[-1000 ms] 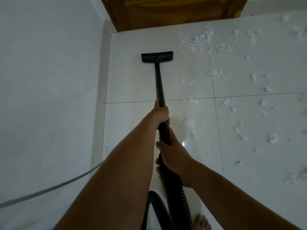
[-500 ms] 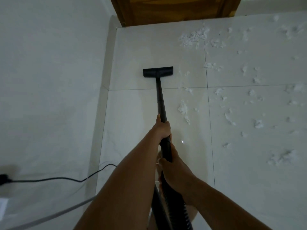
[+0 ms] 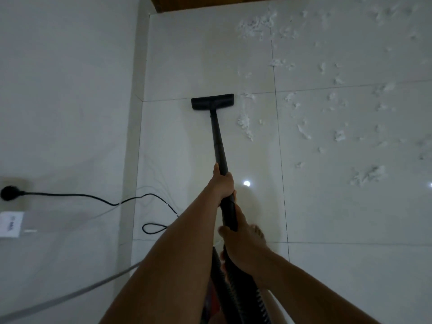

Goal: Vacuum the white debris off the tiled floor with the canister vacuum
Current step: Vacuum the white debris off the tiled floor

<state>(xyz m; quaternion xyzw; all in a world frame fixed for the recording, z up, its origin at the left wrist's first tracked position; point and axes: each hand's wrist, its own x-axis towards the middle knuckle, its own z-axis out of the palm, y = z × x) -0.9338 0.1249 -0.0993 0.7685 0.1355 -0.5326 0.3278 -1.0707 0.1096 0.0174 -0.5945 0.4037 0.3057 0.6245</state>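
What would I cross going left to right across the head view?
Left to right: wall plug → looped black cord → vacuum floor head → white debris clump beside it → larger debris clump far right.

The black floor head (image 3: 212,102) sits flat on the pale, glossy tiled floor (image 3: 187,54), near its left edge, just below a grout line. Its straight black wand (image 3: 218,141) slants back to a ribbed hose (image 3: 245,298). Fluffy white debris (image 3: 244,121) lies scattered just right of the head and across towards the floor's right edge
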